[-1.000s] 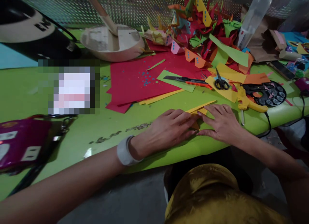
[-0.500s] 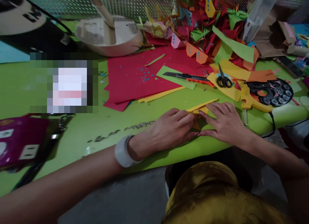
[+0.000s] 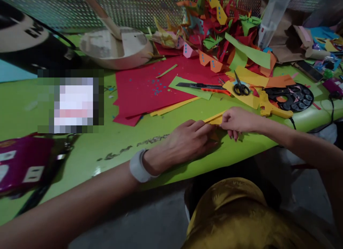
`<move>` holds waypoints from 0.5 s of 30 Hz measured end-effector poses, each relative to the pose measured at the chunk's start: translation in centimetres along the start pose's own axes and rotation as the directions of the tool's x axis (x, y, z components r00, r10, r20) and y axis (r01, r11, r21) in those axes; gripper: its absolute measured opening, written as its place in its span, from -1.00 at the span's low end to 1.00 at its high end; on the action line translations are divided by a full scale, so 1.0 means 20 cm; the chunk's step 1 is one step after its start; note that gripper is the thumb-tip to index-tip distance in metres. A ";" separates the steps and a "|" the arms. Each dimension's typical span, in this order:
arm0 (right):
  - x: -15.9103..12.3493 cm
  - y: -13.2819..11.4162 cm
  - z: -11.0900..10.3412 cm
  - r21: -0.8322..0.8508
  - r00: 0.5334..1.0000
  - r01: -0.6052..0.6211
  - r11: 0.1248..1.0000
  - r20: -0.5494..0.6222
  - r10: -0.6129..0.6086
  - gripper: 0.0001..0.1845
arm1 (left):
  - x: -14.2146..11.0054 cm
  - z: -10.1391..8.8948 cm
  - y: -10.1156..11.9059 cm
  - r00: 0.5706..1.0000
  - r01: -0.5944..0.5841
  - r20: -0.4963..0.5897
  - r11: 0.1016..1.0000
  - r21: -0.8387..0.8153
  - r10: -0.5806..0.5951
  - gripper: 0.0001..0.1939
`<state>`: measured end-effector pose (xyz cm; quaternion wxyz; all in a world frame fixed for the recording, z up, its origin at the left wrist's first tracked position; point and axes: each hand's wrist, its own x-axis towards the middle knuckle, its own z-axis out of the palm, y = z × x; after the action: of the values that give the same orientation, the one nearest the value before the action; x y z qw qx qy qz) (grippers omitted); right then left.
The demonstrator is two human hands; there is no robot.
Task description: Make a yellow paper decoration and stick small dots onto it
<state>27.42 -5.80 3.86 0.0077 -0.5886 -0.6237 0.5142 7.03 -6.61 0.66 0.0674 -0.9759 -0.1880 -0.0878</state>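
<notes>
A narrow piece of folded yellow paper (image 3: 217, 118) lies near the table's front edge, partly hidden by my hands. My left hand (image 3: 189, 140), with a grey band at the wrist, is closed over its left part, fingers bent and pressing it to the table. My right hand (image 3: 238, 120) is at its right end, thumb and forefinger pinched together at the paper and the other fingers curled down. A small orange-yellow bit of paper shows under my left fingers. Just to the right lies a yellow glue gun (image 3: 273, 108).
Behind my hands are scissors (image 3: 240, 85), an orange-black utility knife (image 3: 206, 86) and red paper sheets (image 3: 139, 88). A pile of colored paper cutouts (image 3: 214, 38) stands at the back, beside a shallow bowl (image 3: 118, 58). A purple pouch (image 3: 24, 163) lies left, a black round tray (image 3: 300, 97) right.
My right hand has gone from spread fingers on the yellow paper to a curled pinch at its right end. My left hand stays on the paper. The view has shifted slightly.
</notes>
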 end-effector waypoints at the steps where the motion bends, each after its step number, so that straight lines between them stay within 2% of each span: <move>1: 0.02 -0.01 0.00 0.023 1.000 -0.012 1.000 0.019 0.012 -0.68 | 0.00 0.00 0.00 1.000 0.000 -0.007 1.000 -0.003 0.000 -0.68; 8: 0.01 0.00 -0.03 0.079 0.997 -0.068 0.995 0.026 0.066 -0.66 | 0.00 0.00 -0.01 1.000 0.008 0.018 0.999 -0.053 -0.007 -0.69; 15: -0.02 0.08 -0.12 0.112 0.999 -0.041 0.993 -0.023 0.043 -0.68 | 0.01 -0.01 -0.01 0.999 0.010 0.044 0.997 -0.074 -0.007 -0.68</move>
<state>30.12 -5.03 4.26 0.0375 -0.6067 -0.5814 0.5409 7.06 -6.41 0.89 0.0267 -0.9786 -0.1902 -0.0734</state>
